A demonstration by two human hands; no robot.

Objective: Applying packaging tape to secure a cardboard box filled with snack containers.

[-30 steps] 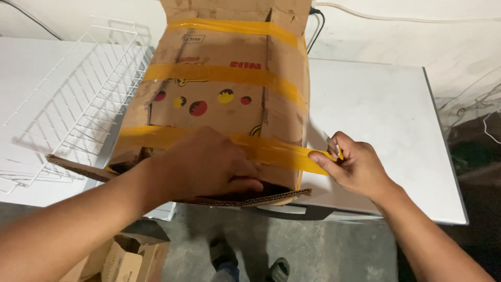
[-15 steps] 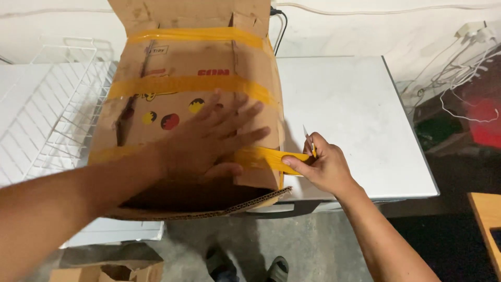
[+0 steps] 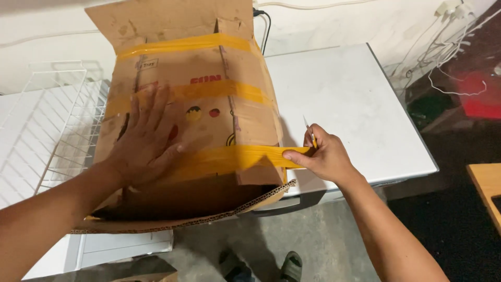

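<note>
Cardboard box (image 3: 209, 104) under flat open left hand (image 3: 143, 143), right hand (image 3: 323, 155) grip pinching yellow tape (image 3: 245, 155) and cutter (image 3: 312, 137), wire rack (image 3: 47, 125) alongside

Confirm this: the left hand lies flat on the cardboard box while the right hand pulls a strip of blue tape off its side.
Wrong colour. In the head view the right hand pulls yellow tape, not blue. The left hand does lie flat on the cardboard box.
</note>
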